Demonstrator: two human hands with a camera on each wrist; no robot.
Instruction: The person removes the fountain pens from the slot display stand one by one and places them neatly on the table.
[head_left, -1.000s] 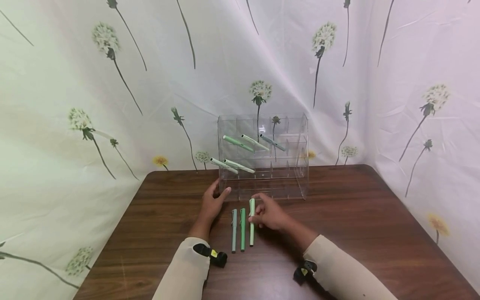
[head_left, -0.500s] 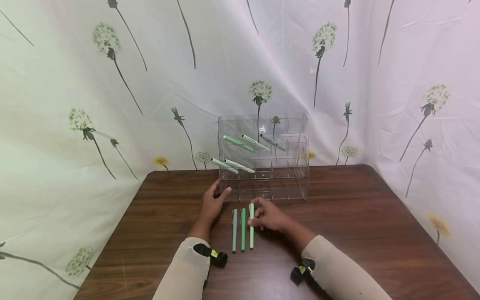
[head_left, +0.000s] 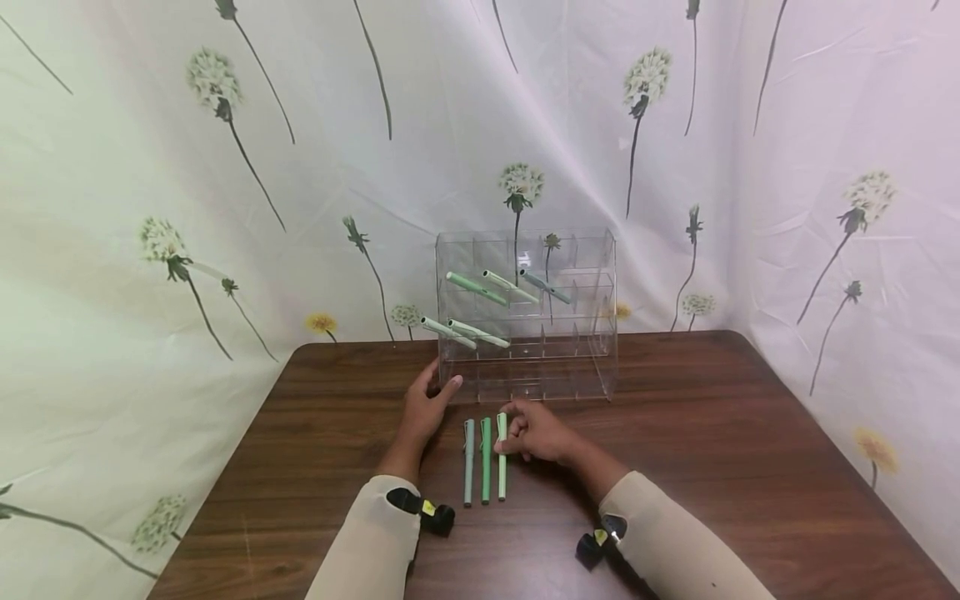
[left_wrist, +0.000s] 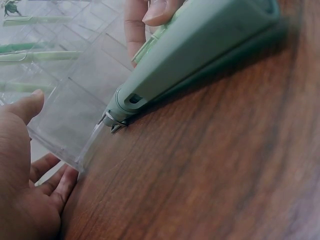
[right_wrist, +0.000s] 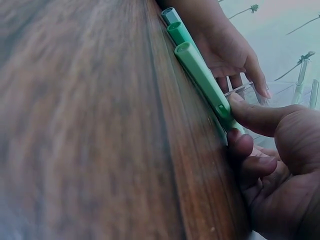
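In the head view, my right hand (head_left: 536, 431) pinches a pale green pen (head_left: 502, 467) between thumb and fingers, near its clip end. This pen lies on or just above the table beside a green pen (head_left: 486, 462) and a grey-blue pen (head_left: 468, 467), all three roughly parallel. My left hand (head_left: 423, 408) rests against the front left corner of a clear acrylic pen rack (head_left: 558, 379). Its thumb is in front and its fingers are along the side. The right wrist view shows the right thumb (right_wrist: 257, 114) on the pale green pen.
Several pens sit tilted in the rack: a green one (head_left: 476, 287), a pale one (head_left: 510, 285) and a grey-blue one (head_left: 545, 285) above, and pale ones (head_left: 480, 332) below. The brown wooden table (head_left: 697, 417) meets a dandelion-print curtain (head_left: 337, 167).
My right hand has brought the pale green pen slightly towards me and left, level with the other two pens on the table. The left hand has stayed at the rack.
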